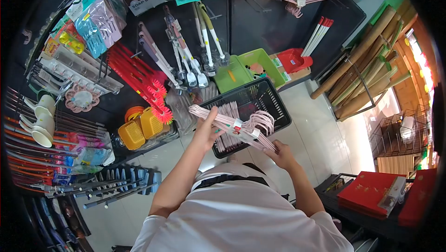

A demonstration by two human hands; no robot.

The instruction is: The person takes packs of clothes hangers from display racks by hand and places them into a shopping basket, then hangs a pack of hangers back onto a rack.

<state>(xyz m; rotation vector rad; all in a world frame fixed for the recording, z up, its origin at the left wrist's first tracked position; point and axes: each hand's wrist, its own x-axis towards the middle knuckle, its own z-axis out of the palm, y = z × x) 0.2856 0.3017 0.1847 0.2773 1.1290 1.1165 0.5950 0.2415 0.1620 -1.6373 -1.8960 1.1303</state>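
Observation:
A bundle of pale pink clothes hangers (227, 121) is held between my two hands, with its hooks gathered at the upper right. My left hand (204, 130) is closed around the bundle's left end. Around its lower right end, my right hand (280, 155) is closed too. White labels (238, 124) wrap the middle of the bundle. Just beneath and beyond it stands a black plastic basket (281, 108) with slotted walls. More pale pink hangers (228, 109) lie inside the basket, partly hidden behind the bundle.
A green bin (260, 59) and a red dustpan (293, 60) sit past the basket. Long-handled brushes (183, 52) hang on the black display wall. Yellow baskets (132, 135) stand at the left. Rolled sheets (367, 80) lean in a rack at right, above red packets (369, 191).

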